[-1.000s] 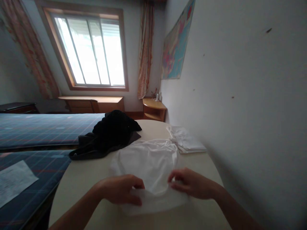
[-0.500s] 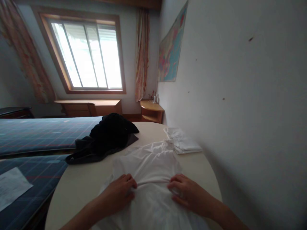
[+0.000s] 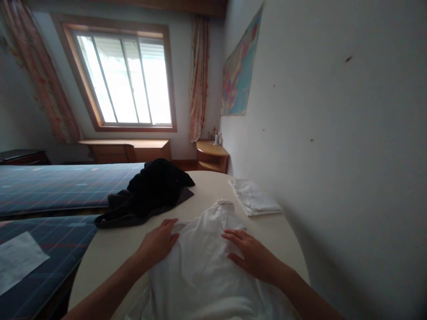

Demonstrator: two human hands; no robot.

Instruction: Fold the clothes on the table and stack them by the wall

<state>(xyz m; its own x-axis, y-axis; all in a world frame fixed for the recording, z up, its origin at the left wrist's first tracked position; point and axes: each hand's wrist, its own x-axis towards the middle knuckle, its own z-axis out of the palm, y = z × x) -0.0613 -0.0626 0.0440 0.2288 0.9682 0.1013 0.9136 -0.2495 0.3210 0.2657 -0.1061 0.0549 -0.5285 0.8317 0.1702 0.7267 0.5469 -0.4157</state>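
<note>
- Two bare hands at the white garment (image 3: 207, 275), one on each side, and the cloth lies right between them on the pale round table (image 3: 96, 262)!
- Look at the line of it: long axis running away from the person, broad at the near edge of view, narrowing to a bunched far end that leans slightly right.
- That far end sits just beyond the fingertips, ahead of both hands, and it's the right hand (image 3: 247, 253) that is nearer to it.
- Right fingers spread, laid over the garment's right side, thumb held apart; no clench to be seen there.
- Over to the left hand (image 3: 162, 240): finger and thumb stand apart at the garment's left edge, with cloth between them. Pinching or merely touching? Can't tell from here.
- Out past the right hand, by the wall, a folded white cloth (image 3: 256, 198), just apart from the garment.
- Beyond the left hand, a dark heap of clothing (image 3: 155, 186) slumps across the table's far left edge.
- Now for the lettering: no brand or label can be read on the garment. A paper sheet (image 3: 20, 260) on the plaid bed (image 3: 66, 235) carries faint marks, too dim to read; the wall map (image 3: 240, 73) offers coloured patches, no legible words.
</note>
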